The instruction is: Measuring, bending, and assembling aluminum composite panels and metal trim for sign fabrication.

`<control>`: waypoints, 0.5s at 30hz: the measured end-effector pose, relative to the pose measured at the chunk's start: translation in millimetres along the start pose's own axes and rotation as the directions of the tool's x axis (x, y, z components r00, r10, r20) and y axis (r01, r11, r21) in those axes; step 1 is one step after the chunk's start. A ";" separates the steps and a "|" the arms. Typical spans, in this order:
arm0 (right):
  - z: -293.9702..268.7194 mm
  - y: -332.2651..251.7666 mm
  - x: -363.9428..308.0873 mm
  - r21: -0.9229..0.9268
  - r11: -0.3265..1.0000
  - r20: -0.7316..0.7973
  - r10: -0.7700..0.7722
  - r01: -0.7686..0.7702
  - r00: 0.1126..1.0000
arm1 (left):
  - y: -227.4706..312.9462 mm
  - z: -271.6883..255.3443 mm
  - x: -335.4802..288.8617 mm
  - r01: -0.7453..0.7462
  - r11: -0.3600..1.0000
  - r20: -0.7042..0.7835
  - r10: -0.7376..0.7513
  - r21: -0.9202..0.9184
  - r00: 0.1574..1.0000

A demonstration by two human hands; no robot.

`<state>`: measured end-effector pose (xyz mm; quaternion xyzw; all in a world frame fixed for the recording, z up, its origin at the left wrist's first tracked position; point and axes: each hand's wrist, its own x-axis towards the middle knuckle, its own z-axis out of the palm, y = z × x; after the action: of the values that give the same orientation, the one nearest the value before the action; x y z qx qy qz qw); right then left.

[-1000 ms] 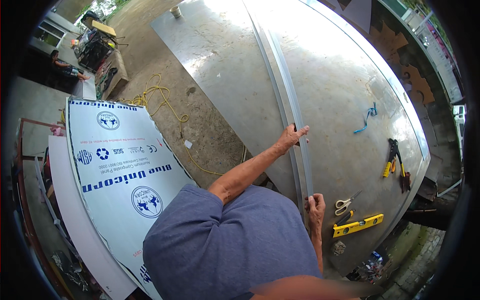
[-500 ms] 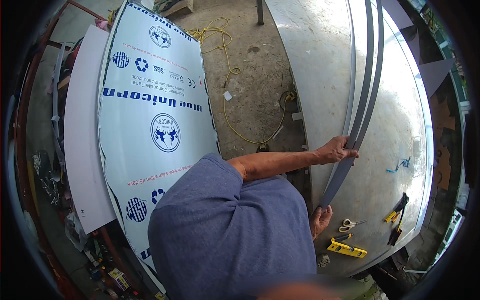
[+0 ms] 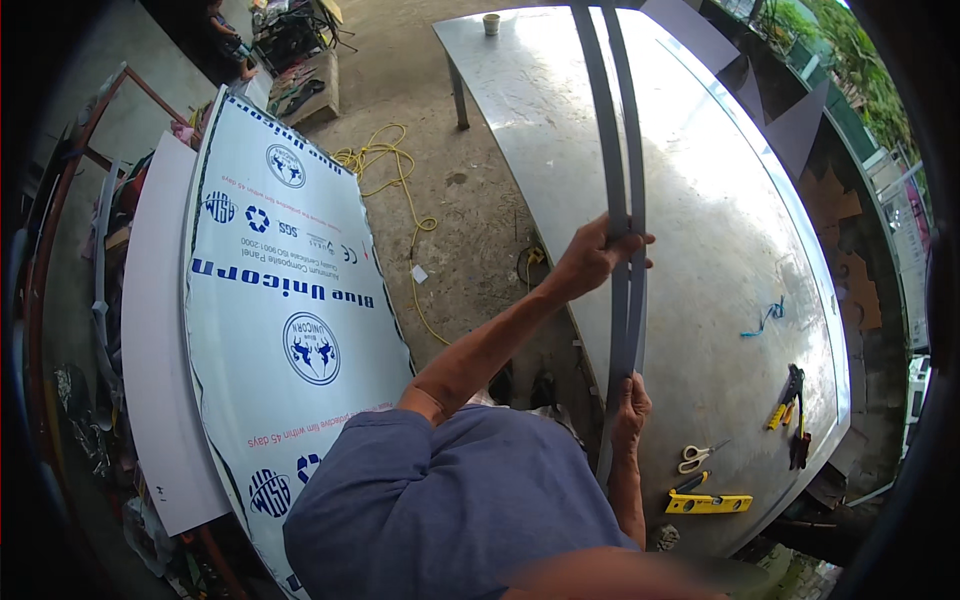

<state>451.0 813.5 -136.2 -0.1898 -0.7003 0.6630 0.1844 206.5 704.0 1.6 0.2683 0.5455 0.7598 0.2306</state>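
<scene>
Two long, thin grey strips point(image 3: 635, 180) run side by side from near my body toward the far edge of a silvery metal-topped table point(image 3: 540, 120). Midway along them, my left hand point(image 3: 592, 258) is closed around the strips with its fingertips showing on their right side. My right hand point(image 3: 630, 405) grips them at the nearer part, thumb pointing up. Below that hand the strips' near ends pass beside my body and are partly hidden.
Scissors point(image 3: 692, 460), a yellow spirit level point(image 3: 710, 504), tools with yellow-and-black handles point(image 3: 780, 412) and blue string point(image 3: 768, 318) lie right of my hands. A cup point(image 3: 491, 24) stands far off. Left is a film-covered panel point(image 3: 340, 270); yellow cord point(image 3: 405, 180) crosses the floor. A person point(image 3: 232, 40) is far left.
Both hands, still gripping the strips, have moved forward, away from my body. The strips now look straighter and more upright in view. My view has tilted up, showing more of the far area.
</scene>
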 end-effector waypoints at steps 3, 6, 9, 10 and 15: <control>-1.0 -11.4 12.2 0.062 0.998 0.060 -0.004 0.000 0.998 | 13.5 -2.5 3.8 -0.052 0.998 -0.085 0.055 0.042 0.995; -6.3 -18.7 18.1 0.022 0.998 0.049 -0.063 0.062 0.997 | 17.8 5.6 5.5 -0.024 0.997 -0.145 0.034 0.070 0.989; -16.0 -21.8 20.7 0.031 0.997 0.068 -0.071 0.069 0.995 | 20.1 17.8 6.3 -0.019 0.991 -0.198 0.046 0.133 0.979; -20.6 -23.0 19.2 -0.025 0.997 0.076 -0.065 0.067 0.995 | 20.2 22.7 5.0 -0.025 0.991 -0.215 0.053 0.133 0.975; -38.2 -29.5 16.4 -0.043 0.997 0.042 -0.065 0.067 0.997 | 19.2 46.1 10.6 -0.034 0.991 -0.202 0.060 0.131 0.978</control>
<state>455.8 853.3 -104.6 -0.1571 -0.7244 0.6445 0.1878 227.9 737.6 33.7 0.2155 0.6071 0.7524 0.1373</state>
